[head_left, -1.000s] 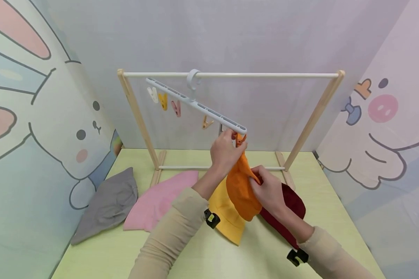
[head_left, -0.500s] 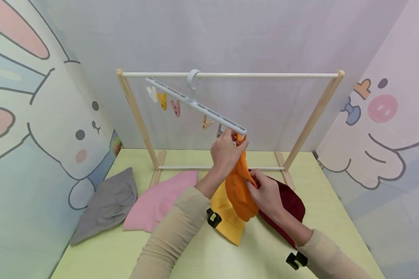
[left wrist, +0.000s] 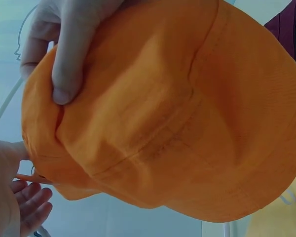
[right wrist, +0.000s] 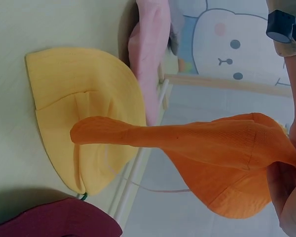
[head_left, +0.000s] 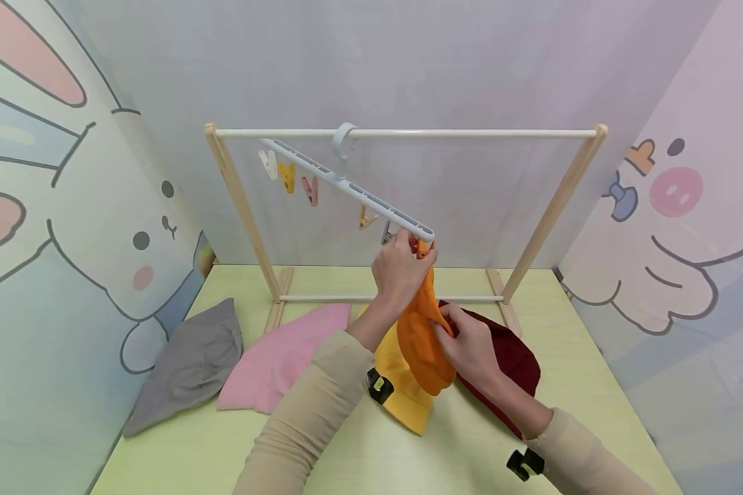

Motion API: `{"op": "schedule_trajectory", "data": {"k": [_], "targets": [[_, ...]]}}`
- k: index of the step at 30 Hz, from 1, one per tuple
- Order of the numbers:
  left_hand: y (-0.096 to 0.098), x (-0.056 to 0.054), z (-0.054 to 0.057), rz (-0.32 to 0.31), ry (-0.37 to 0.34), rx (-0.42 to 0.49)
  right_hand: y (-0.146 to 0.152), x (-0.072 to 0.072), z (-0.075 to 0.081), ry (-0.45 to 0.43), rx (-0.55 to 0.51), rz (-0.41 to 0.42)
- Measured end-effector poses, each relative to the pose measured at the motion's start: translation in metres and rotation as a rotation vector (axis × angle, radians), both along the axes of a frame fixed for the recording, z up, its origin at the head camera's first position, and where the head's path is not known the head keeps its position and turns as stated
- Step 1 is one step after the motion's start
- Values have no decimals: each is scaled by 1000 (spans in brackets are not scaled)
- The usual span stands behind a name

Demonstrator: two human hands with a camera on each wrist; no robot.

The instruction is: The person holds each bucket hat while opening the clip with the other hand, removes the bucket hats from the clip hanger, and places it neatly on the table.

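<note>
My left hand (head_left: 399, 271) pinches an orange clothespin (head_left: 424, 249) at the near right end of a white clip hanger (head_left: 347, 185). An orange bucket hat (head_left: 417, 350) hangs below that clothespin, its upper edge at it; fingers hide whether the clip bites the cloth. Lower on the right, my right hand (head_left: 470, 344) pinches the hat's edge between thumb and fingers. In the left wrist view the orange hat (left wrist: 163, 108) fills most of the picture, and my right hand (left wrist: 74, 39) grips its fold from above.
The hanger hooks over the white rail of a wooden rack (head_left: 408, 133). White, yellow, pink, tan and grey clothespins hang along it. On the table lie grey (head_left: 192, 364), pink (head_left: 285, 357), yellow (head_left: 405, 392) and dark red (head_left: 510, 357) hats. Cartoon-printed walls stand on both sides.
My right hand has shifted slightly left with the hat's edge, and the orange hat has swung a little left. My left hand stays at the orange clothespin.
</note>
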State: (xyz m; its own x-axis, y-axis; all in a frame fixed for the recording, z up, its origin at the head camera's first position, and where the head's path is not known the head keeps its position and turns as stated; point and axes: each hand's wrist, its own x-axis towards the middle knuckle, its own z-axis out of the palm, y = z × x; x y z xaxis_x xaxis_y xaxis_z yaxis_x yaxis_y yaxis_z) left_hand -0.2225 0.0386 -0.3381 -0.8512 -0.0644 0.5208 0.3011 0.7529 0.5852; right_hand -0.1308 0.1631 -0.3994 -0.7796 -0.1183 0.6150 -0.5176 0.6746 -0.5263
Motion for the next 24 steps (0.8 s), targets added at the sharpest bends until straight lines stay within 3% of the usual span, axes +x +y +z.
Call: {"op": "schedule_trajectory", "data": {"k": [13,24], "targets": [[-5,0,0,-26,76,-5,5,-5,6,-17,-2,-16],[-9,-3,3,-55,86,38,14,-7,6,-16,-15,-53]]}}
